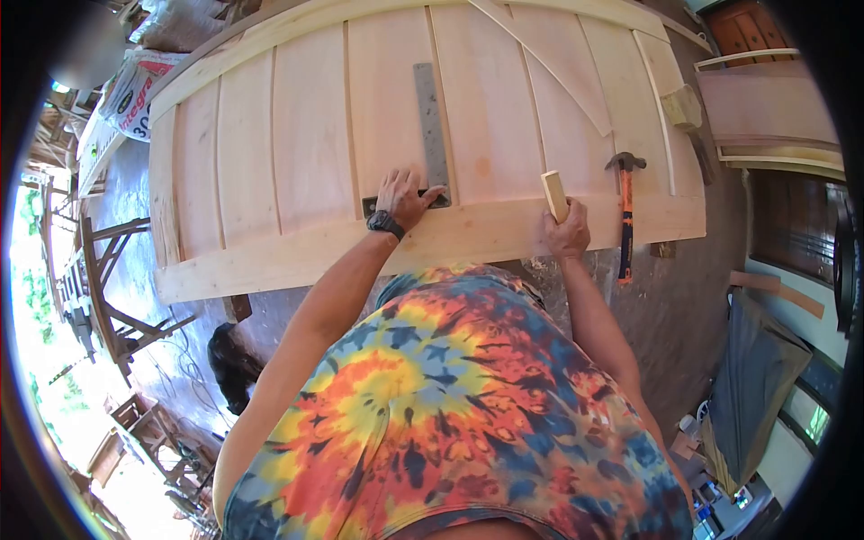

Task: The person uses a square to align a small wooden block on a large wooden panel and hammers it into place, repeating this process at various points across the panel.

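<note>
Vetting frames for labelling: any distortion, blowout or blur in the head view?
Head view: heavy fisheye, door panel edges bow, corners vignetted black; left margin blown out by daylight; left hand on the steel square and right hand gripping the wood block are sharp, evenly lit.

Left hand presses flat on metal square lying on the pale wooden door panel, right hand has its grip closed around a small wood block at the panel's near rail, hammer lying just right of it.
</note>
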{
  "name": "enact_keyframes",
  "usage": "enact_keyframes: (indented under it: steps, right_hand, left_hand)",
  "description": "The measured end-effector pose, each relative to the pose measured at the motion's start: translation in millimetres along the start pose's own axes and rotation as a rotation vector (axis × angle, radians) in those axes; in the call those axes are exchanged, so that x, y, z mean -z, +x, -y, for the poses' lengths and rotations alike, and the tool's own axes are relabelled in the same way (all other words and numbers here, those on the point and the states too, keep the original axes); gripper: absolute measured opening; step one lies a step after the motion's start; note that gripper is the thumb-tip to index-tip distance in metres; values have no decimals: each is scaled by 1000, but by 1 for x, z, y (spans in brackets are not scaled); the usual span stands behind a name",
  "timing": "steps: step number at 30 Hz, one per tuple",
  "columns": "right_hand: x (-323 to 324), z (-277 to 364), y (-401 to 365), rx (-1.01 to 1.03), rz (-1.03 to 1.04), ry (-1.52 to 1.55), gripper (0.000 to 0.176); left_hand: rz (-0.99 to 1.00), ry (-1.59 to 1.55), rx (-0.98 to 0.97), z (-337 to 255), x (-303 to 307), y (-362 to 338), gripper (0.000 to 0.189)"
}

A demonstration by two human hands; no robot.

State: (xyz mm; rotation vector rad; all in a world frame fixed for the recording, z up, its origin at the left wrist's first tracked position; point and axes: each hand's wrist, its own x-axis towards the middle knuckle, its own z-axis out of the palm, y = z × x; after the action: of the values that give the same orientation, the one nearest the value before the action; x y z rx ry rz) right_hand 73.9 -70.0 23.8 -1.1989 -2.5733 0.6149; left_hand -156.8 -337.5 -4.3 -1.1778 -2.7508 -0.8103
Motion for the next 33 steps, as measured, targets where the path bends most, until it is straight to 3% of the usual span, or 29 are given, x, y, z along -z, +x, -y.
enact_keyframes:
  steps: [5, 13, 18, 19, 21, 27, 33]
  right_hand:
    - [1, 2, 2, 0, 12, -16, 47]
    - [-2, -4, 4, 46, -15, -10, 45]
    - [4, -4, 3, 67, 53, 1, 46]
    - [3, -5, 4, 60, 51, -2, 46]
    - [2, -5, 5, 74, 47, -2, 46]
    - [-5, 2, 0, 5, -25, -43, 49]
    - [-20, 1, 4, -102, -75, -161, 50]
  left_hand:
    - [-38, 24, -20, 0, -2, -1, 56]
    - [120, 31, 34, 1, 1, -1, 60]
    - [-20, -50, 23, 4, 4, -3, 57]
    - [-46, -37, 25, 10, 9, -2, 57]
    - [138, -37, 63, 20, 18, -7, 58]
    - [92, -29, 51, 82, 52, -33, 57]
    - [-95, -68, -38, 162, 54, -65, 56]
